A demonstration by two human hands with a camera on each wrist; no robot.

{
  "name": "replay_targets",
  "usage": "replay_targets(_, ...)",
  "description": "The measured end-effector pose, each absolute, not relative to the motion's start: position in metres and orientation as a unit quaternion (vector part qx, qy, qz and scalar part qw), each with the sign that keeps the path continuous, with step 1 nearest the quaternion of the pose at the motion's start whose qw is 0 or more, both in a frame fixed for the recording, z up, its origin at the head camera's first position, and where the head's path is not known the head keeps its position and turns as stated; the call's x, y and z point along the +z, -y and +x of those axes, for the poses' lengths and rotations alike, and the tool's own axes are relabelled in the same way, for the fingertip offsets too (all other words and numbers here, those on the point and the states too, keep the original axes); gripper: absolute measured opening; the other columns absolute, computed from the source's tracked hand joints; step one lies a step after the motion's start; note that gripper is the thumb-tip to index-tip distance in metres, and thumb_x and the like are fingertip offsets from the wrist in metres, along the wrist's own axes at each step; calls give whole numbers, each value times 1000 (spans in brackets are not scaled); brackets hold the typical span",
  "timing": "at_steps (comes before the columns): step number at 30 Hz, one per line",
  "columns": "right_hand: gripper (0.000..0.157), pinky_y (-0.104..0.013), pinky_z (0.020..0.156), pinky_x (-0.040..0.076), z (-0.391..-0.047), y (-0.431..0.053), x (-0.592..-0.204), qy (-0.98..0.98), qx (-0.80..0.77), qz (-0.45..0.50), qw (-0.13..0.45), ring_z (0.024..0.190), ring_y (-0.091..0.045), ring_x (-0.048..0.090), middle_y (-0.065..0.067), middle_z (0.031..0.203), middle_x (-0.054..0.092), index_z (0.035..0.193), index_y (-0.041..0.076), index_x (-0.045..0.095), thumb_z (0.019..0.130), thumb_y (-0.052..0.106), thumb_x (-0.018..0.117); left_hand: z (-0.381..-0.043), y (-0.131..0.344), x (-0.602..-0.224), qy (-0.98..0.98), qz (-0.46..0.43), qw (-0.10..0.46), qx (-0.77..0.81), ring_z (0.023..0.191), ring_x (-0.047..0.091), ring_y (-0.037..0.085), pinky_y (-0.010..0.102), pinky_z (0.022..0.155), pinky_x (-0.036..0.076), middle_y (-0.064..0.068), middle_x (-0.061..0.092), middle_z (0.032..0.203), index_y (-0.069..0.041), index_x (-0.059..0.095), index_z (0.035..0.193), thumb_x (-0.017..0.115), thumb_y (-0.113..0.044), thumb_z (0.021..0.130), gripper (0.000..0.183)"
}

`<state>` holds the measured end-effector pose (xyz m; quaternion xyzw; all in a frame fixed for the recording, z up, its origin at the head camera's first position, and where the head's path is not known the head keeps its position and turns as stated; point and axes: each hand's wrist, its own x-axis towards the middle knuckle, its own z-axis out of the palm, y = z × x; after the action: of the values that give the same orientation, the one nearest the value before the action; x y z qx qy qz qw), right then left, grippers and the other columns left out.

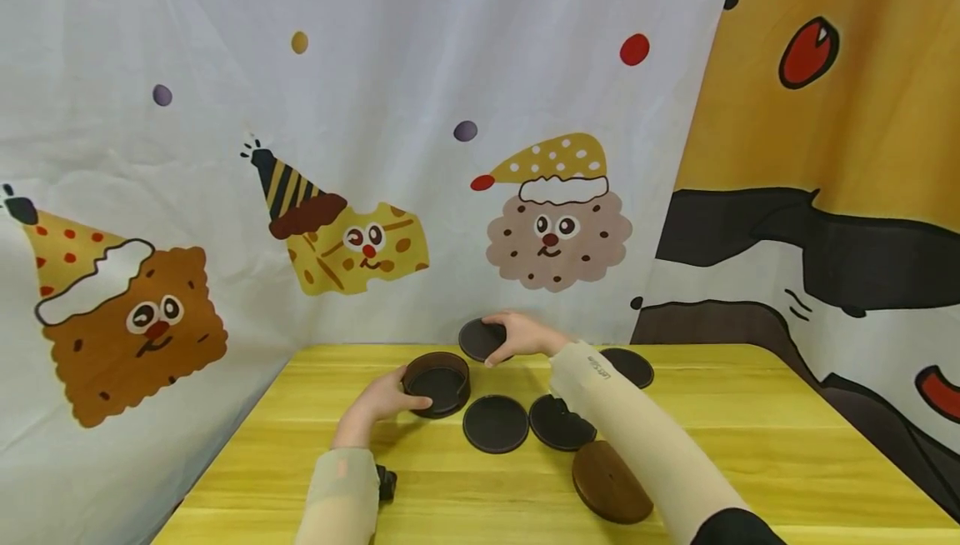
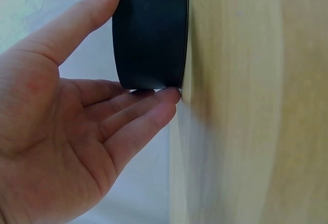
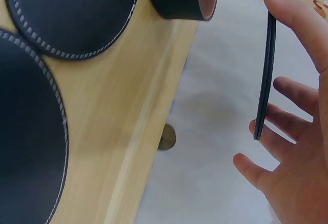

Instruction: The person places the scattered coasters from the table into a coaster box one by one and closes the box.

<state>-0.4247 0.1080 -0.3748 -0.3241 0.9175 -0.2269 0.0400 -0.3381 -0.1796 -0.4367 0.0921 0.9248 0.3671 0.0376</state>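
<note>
In the head view, my left hand (image 1: 384, 399) grips the side of a round, dark coaster holder (image 1: 429, 360), brown inside, on the table. The left wrist view shows the thumb at the upper edge of the holder's black wall (image 2: 149, 34) and fingertips at its lower end. My right hand (image 1: 522, 335) holds a round black coaster (image 1: 476, 341) raised beyond the holder, to its right. Seen edge-on in the right wrist view, that coaster (image 3: 265, 75) sits between thumb and fingers. How many coasters lie inside the holder I cannot tell.
Two black coasters, one nearer the middle (image 1: 496, 424) and one beside it (image 1: 557, 422), lie on the yellow wood-grain table (image 1: 450, 499). Another coaster (image 1: 632, 367) lies farther right, partly behind the right sleeve. A brown round piece (image 1: 609, 482) is near the right forearm. A printed curtain (image 1: 420, 53) hangs behind.
</note>
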Motion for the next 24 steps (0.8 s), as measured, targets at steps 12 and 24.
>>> replay_targets(12, 89, -43, 100, 42, -423, -74, -379, -907, -217, -358, 37, 128, -31, 46, -14, 143, 46, 143, 6, 48, 70, 41, 85, -338, 185, -437, -924, 89, 53, 368, 119, 51, 45, 57, 93, 43, 26, 51, 135, 5, 38, 145, 79, -31, 82, 84)
replay_targets(24, 86, -42, 100, 43, -423, -51, -388, -909, -217, -352, 59, 129, -29, 45, -12, 145, 44, 143, 10, 49, 71, 42, 85, -341, 180, -436, -923, 90, 55, 371, 119, 50, 46, 58, 95, 42, 27, 51, 135, 7, 38, 145, 79, -30, 82, 84)
